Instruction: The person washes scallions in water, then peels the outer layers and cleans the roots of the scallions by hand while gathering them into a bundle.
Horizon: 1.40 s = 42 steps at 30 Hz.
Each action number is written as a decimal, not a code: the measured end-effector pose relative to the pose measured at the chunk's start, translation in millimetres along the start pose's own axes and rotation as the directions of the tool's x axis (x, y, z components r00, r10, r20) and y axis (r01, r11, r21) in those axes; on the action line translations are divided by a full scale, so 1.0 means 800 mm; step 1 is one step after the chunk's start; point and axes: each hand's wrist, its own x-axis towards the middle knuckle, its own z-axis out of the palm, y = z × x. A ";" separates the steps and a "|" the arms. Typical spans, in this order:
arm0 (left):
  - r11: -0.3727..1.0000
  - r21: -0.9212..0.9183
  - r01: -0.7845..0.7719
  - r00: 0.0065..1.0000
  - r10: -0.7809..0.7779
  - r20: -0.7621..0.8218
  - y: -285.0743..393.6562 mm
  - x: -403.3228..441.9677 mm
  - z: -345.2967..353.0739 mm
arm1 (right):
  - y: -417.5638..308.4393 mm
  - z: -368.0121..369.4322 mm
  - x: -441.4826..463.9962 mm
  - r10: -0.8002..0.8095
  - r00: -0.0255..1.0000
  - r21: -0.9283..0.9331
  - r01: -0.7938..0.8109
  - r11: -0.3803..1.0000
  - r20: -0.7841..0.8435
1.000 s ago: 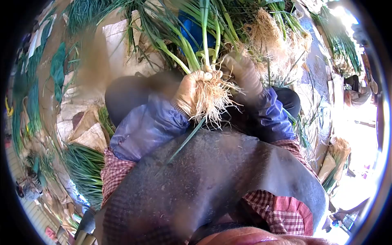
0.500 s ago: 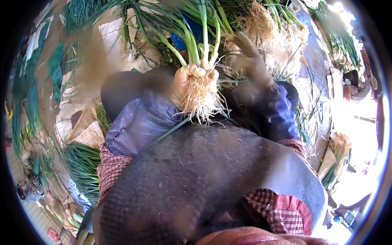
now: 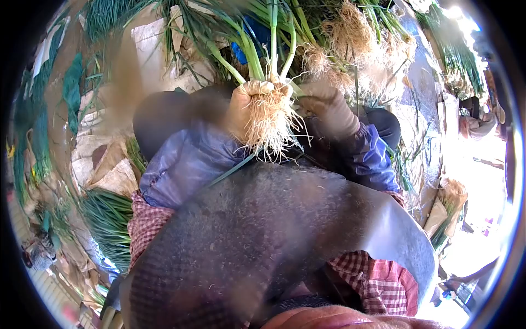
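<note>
My left hand [image 3: 244, 107], in a pale glove, is wrapped round the base of a bunch of green onions [image 3: 253, 55]. Its pale stringy roots [image 3: 272, 123] hang down toward the dark apron [image 3: 246, 219], and the green leaves point up and away from me. Just right of the bunch, my gloved right hand [image 3: 329, 107] has its fingers drawn together near the stems. Blur hides what, if anything, is between those fingers.
A heap of onions with tangled roots [image 3: 356, 44] lies beyond my right hand. More green bundles [image 3: 107, 222] lie at the left, beside tan sacking [image 3: 118, 170]. Something blue [image 3: 257, 35] shows behind the leaves. A person [image 3: 41, 252] is at the far left.
My right hand moved off from the bunch with its fingers spread, then came back beside the stems with fingers together. The bunch in my left hand shifted slightly left.
</note>
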 end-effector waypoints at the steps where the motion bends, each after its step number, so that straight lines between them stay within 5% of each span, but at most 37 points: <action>1: 0.999 -0.015 0.037 0.999 -0.037 0.000 0.001 0.000 0.002 | -0.001 -0.006 -0.004 -0.018 0.999 -0.184 0.024 0.983 0.031; 2: 0.997 -0.030 0.075 0.997 -0.075 0.001 0.001 -0.001 0.004 | -0.001 -0.011 -0.008 -0.037 0.997 -0.354 0.056 0.934 0.061; 4: 0.996 -0.056 0.067 0.998 -0.067 -0.006 0.001 -0.002 0.014 | 0.007 -0.020 -0.019 -0.468 0.845 -0.817 0.449 0.362 0.257; 6: 1.000 0.002 0.012 0.959 -0.011 -0.282 0.003 -0.008 0.026 | 0.038 -0.026 -0.025 -0.433 0.894 -0.566 0.417 0.711 0.115; 7: 0.999 -0.018 0.037 0.988 -0.039 -0.148 0.007 -0.004 0.011 | 0.043 -0.029 -0.027 -0.389 0.919 -0.513 0.368 0.775 0.070; 11: 0.995 0.077 0.056 0.968 -0.036 -0.250 0.000 -0.007 0.023 | 0.022 -0.037 -0.030 -0.163 0.983 -0.257 0.136 0.957 -0.089; 13: 0.991 0.107 0.083 0.978 -0.060 -0.199 -0.003 -0.004 0.018 | 0.003 -0.038 -0.025 -0.101 0.988 -0.183 0.078 0.980 -0.120; 16: 0.961 0.201 0.189 0.979 -0.170 -0.109 -0.004 -0.004 0.019 | -0.026 -0.028 0.005 0.244 0.955 0.369 -0.170 0.914 -0.165; 20: 0.964 0.134 0.231 0.972 -0.222 -0.078 -0.011 0.007 0.003 | -0.014 -0.010 0.028 0.217 0.976 0.709 -0.168 0.685 0.021; 23: 0.949 0.274 0.158 0.987 -0.142 -0.076 -0.011 0.008 0.004 | -0.033 0.006 0.028 0.215 0.971 0.775 -0.217 0.593 0.107; 26: 0.957 0.203 0.205 0.975 -0.182 -0.126 -0.014 0.007 -0.003 | -0.021 0.012 0.030 0.264 0.961 0.794 -0.222 0.566 0.080; 27: 0.951 0.192 0.242 0.949 -0.190 -0.251 -0.012 0.006 0.005 | -0.031 0.010 0.029 0.286 0.958 0.745 -0.209 0.633 0.026; 32: 0.964 0.259 0.053 0.967 0.015 -0.254 -0.014 0.005 0.008 | -0.038 0.009 0.027 0.368 0.890 0.512 -0.191 0.838 -0.270; 35: 0.897 0.442 -0.031 0.945 0.170 -0.280 -0.015 0.009 0.003 | -0.034 0.011 0.028 0.348 0.884 0.436 -0.193 0.879 -0.310; 38: 0.907 0.420 -0.020 0.938 0.162 -0.306 -0.014 0.000 0.029 | -0.038 0.016 0.023 0.338 0.880 0.386 -0.199 0.901 -0.333; 42: 0.891 0.446 -0.089 0.931 0.233 -0.280 -0.015 0.010 0.003 | -0.024 -0.007 0.007 0.037 0.991 0.485 0.029 0.874 -0.125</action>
